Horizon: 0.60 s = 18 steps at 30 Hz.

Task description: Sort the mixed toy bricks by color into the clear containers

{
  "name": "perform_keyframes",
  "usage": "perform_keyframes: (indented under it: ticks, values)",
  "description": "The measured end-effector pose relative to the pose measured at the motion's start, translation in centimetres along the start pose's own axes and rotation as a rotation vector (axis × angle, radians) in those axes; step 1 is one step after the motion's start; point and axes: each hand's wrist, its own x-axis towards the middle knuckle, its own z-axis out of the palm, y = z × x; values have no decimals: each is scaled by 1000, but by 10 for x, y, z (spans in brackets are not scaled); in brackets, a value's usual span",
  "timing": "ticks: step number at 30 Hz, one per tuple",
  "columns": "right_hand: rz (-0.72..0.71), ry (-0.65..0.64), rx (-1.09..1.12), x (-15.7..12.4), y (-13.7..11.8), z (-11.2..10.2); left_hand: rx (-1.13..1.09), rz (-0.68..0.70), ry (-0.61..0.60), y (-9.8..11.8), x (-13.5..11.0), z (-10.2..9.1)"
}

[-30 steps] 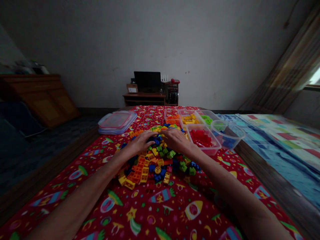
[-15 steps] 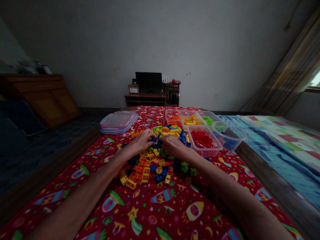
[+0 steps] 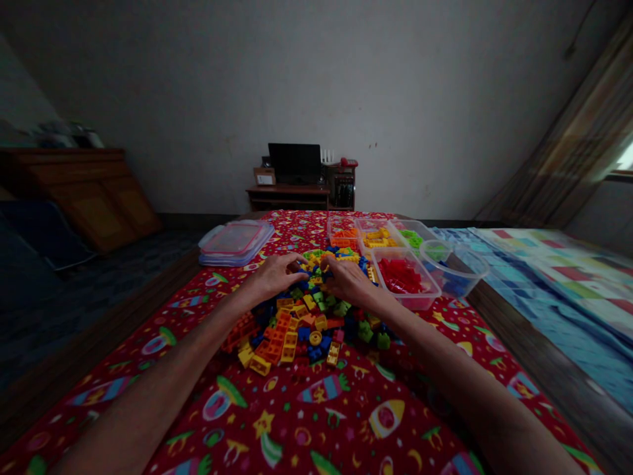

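Note:
A heap of mixed toy building bricks point(image 3: 281, 323) in yellow, orange, blue and green lies on a red patterned tablecloth point(image 3: 277, 422). My left hand point(image 3: 274, 277) is over the heap's far left part, thumb and forefinger apart with a gap between them; nothing is clearly visible in its grip. Opposite it, my right hand point(image 3: 346, 280) is over the far right part, fingers curled and pressed together. Whatever those fingertips hold is hidden by the hand. Beside the right hand stands a clear box of red bricks point(image 3: 401, 276).
Behind the red ones are clear boxes with orange bricks point(image 3: 345, 239), yellow bricks point(image 3: 378, 237) and green bricks point(image 3: 411, 239). A round clear tub point(image 3: 475, 267) holds blue bricks at the right table edge. Stacked plastic lids point(image 3: 236, 243) lie at the far left.
My hands have moved slightly apart, the left a little leftward and the right a little to the right. More bricks show between them.

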Motion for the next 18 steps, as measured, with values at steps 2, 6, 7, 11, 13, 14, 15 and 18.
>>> perform_keyframes:
  ticks: [2, 6, 7, 11, 13, 14, 15, 18]
  values:
    - [22, 26, 1, -2, 0, -7, 48, 57, -47, 1, -1, 3]
    - [64, 83, 42, -1, 2, -15, 200, 227, -123, 0, -3, 15]
    - [74, 94, 64, 0, 2, -16, 226, 257, -145, 0, -4, 19]
    - [167, 115, 188, 5, 3, -17, 278, 284, -227, 0, -9, 29]
    - [211, 103, 275, 7, 3, -17, 281, 261, -214, 0, -10, 30]
    - [227, 92, 318, 8, 3, -17, 278, 244, -201, 1, -10, 29]
    - [241, 77, 359, 9, 4, -17, 274, 222, -191, 1, -9, 27]
    - [283, 18, 456, 12, 6, -16, 252, 162, -192, 0, -6, 22]
